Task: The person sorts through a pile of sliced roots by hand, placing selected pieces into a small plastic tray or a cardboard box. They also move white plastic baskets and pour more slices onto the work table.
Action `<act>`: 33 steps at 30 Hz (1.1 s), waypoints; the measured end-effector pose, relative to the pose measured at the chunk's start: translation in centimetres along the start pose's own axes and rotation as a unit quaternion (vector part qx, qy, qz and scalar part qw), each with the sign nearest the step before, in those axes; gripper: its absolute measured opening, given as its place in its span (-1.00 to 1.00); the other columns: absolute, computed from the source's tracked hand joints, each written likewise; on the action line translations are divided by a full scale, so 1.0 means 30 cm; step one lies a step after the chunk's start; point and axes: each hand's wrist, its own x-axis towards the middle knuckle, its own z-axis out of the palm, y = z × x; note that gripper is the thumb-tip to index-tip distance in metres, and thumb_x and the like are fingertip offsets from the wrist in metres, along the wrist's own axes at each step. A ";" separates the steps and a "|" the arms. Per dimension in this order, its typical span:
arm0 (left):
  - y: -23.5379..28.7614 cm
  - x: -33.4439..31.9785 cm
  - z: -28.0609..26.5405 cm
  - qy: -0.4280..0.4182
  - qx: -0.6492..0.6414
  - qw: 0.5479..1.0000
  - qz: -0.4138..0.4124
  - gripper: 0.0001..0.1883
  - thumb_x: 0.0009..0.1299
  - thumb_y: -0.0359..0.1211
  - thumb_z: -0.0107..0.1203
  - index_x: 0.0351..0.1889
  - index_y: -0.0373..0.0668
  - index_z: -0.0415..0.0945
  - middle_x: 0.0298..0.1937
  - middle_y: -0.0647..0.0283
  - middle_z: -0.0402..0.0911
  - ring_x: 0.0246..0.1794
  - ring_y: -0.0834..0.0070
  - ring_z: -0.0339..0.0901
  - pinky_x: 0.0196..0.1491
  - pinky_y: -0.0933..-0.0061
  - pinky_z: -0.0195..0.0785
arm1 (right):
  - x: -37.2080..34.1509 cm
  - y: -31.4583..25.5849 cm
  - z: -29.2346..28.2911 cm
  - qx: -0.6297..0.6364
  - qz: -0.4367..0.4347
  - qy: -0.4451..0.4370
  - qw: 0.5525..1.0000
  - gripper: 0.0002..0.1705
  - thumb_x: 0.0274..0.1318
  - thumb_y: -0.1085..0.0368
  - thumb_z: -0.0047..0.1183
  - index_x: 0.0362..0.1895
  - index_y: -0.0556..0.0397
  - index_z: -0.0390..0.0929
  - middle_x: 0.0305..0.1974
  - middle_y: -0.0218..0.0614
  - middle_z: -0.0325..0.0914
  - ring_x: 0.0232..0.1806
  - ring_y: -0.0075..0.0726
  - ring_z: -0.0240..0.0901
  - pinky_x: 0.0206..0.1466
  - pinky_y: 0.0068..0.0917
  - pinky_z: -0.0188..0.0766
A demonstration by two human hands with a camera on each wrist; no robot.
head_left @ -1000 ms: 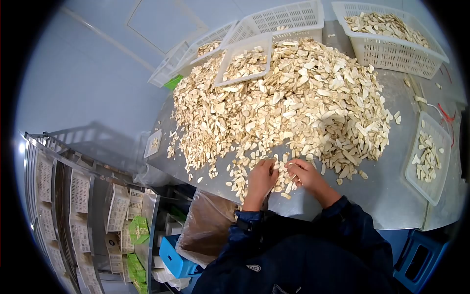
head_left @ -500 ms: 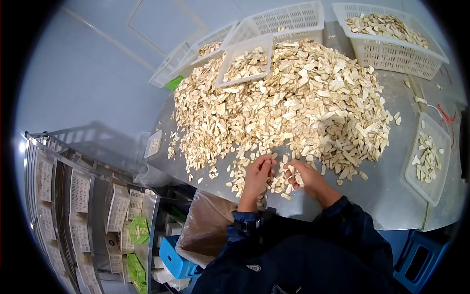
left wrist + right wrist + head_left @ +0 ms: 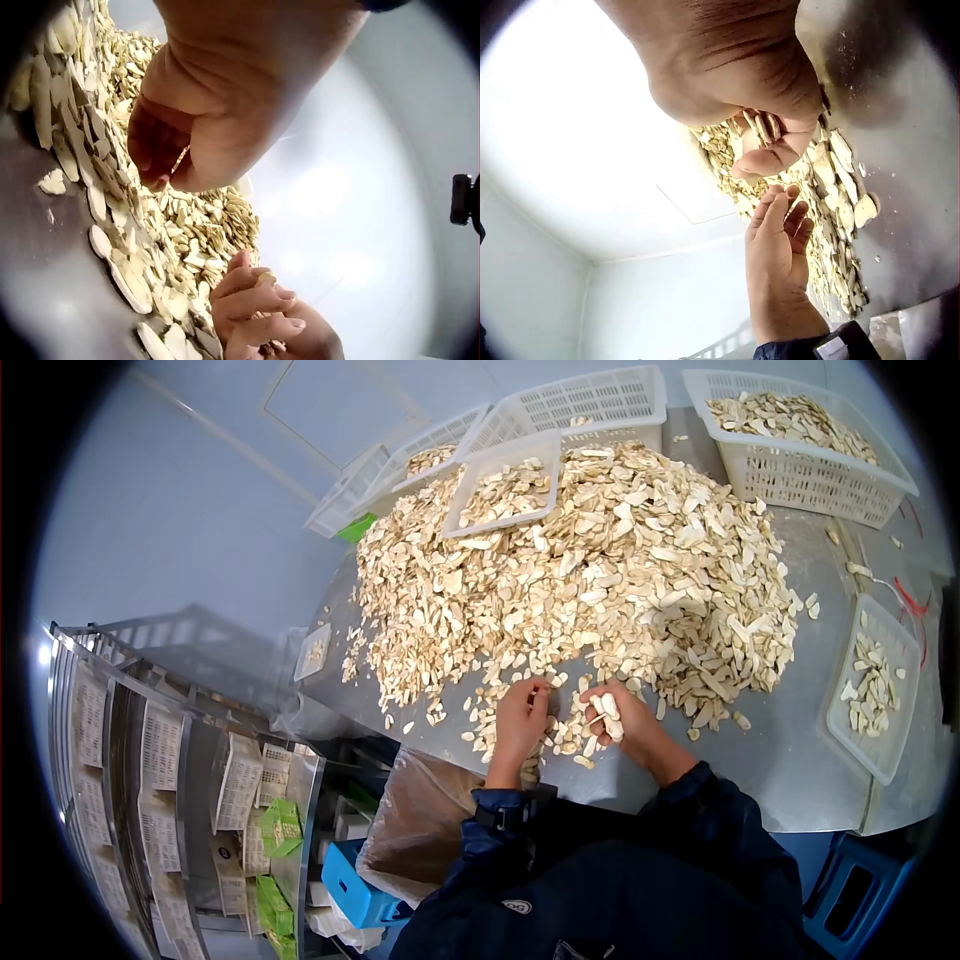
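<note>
Pale dried slices form a large heap [image 3: 600,550] on the metal table, with looser ones along its near edge. My right hand [image 3: 640,732] cradles several slices [image 3: 607,718] in curled fingers, palm turned up. The right wrist view shows these slices [image 3: 762,127] stacked inside the right hand [image 3: 742,71]. Just to the left, my left hand [image 3: 518,725] hovers over the loose slices, apart from the right. Its fingers bend loosely toward the thumb in the left wrist view, where no slice shows in the left hand [image 3: 225,97].
A shallow tray [image 3: 835,710] with some slices lies at the right. Behind the heap stand white baskets [image 3: 800,475], and a smaller tray [image 3: 553,490] rests on it. A lined bin [image 3: 415,820], a blue stool [image 3: 355,885] and racks [image 3: 205,760] are at lower left.
My left hand has moved slightly left, away from the right hand. The right hand has turned its palm up, so the slices in it show more.
</note>
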 end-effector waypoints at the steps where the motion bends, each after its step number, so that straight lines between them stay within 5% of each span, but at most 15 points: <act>1: 0.010 0.006 -0.008 0.013 0.039 0.999 0.025 -0.80 0.47 -0.42 0.09 0.00 -0.25 0.58 -0.26 0.24 0.61 -0.36 0.48 0.55 -0.28 0.49 0.41 | -0.002 0.000 0.001 -0.001 -0.006 0.007 1.000 -0.52 0.43 -0.03 -0.27 -0.08 0.07 0.55 -0.37 -0.42 0.46 -0.50 -0.54 0.34 -0.50 -0.53 0.27; 6: 0.003 0.060 0.002 0.068 0.176 0.971 0.144 -0.77 0.34 -0.45 0.14 -0.04 -0.21 0.59 -0.10 0.03 0.62 -0.16 0.05 0.57 -0.10 0.19 0.46 | 0.004 0.000 -0.010 -0.012 -0.027 0.029 0.999 -0.59 0.42 0.00 -0.17 -0.13 0.06 0.55 -0.40 -0.46 0.41 -0.50 -0.57 0.31 -0.50 -0.56 0.21; 12: 0.052 0.057 0.043 0.007 0.224 0.962 0.155 -0.75 0.26 -0.46 0.18 -0.08 -0.19 0.59 -0.09 0.03 0.63 -0.06 -0.02 0.56 -0.01 0.09 0.46 | -0.009 -0.014 -0.010 -0.015 -0.057 0.028 0.998 -0.65 0.37 0.06 -0.10 -0.16 0.07 0.54 -0.39 -0.47 0.38 -0.49 -0.59 0.27 -0.50 -0.56 0.17; 15: 0.045 0.051 0.044 -0.023 0.206 0.975 0.082 -0.78 0.28 -0.44 0.19 -0.11 -0.23 0.62 -0.14 0.02 0.66 -0.13 0.01 0.60 -0.07 0.13 0.49 | -0.009 -0.020 -0.009 -0.018 -0.047 0.030 0.998 -0.67 0.34 0.08 -0.10 -0.16 0.08 0.54 -0.38 -0.47 0.37 -0.50 -0.59 0.25 -0.49 -0.56 0.16; 21: 0.005 0.033 0.024 0.022 0.139 0.988 0.069 -0.74 0.39 -0.38 0.16 -0.01 -0.24 0.66 -0.41 0.04 0.70 -0.46 0.23 0.68 -0.32 0.31 0.51 | -0.013 -0.019 -0.001 -0.020 -0.054 0.032 0.998 -0.67 0.34 0.08 -0.08 -0.15 0.07 0.54 -0.38 -0.46 0.37 -0.50 -0.60 0.25 -0.50 -0.58 0.15; 24: 0.045 0.029 0.004 0.020 0.109 0.994 0.018 -0.72 0.42 -0.39 0.11 0.05 -0.25 0.63 -0.46 0.05 0.70 -0.48 0.29 0.69 -0.33 0.36 0.51 | -0.014 -0.023 0.003 -0.019 -0.040 0.039 0.998 -0.68 0.34 0.08 -0.07 -0.16 0.05 0.54 -0.39 -0.47 0.38 -0.51 -0.61 0.25 -0.51 -0.58 0.15; 27: 0.008 0.033 0.008 0.055 0.150 0.987 0.004 -0.75 0.39 -0.45 0.07 -0.01 -0.26 0.64 -0.44 0.03 0.69 -0.44 0.12 0.68 -0.29 0.22 0.51 | -0.011 -0.018 -0.002 -0.023 -0.046 0.033 0.998 -0.69 0.34 0.08 -0.07 -0.17 0.04 0.54 -0.40 -0.49 0.38 -0.52 -0.62 0.25 -0.51 -0.58 0.16; 30: -0.005 0.032 -0.002 0.082 0.123 0.989 0.022 -0.73 0.46 -0.43 0.06 0.06 -0.28 0.60 -0.49 0.12 0.68 -0.44 0.39 0.71 -0.32 0.41 0.51 | -0.018 -0.022 0.005 -0.025 -0.048 0.040 0.998 -0.70 0.34 0.08 -0.06 -0.17 0.03 0.54 -0.41 -0.50 0.38 -0.52 -0.63 0.25 -0.51 -0.58 0.16; 33: -0.047 0.041 0.008 0.102 0.096 0.988 0.063 -0.80 0.44 -0.45 0.09 -0.04 -0.28 0.61 -0.48 0.15 0.65 -0.46 0.41 0.68 -0.33 0.40 0.50 | -0.016 -0.024 0.006 -0.029 -0.043 0.042 0.998 -0.69 0.34 0.08 -0.06 -0.16 0.04 0.54 -0.40 -0.50 0.38 -0.52 -0.63 0.25 -0.51 -0.59 0.16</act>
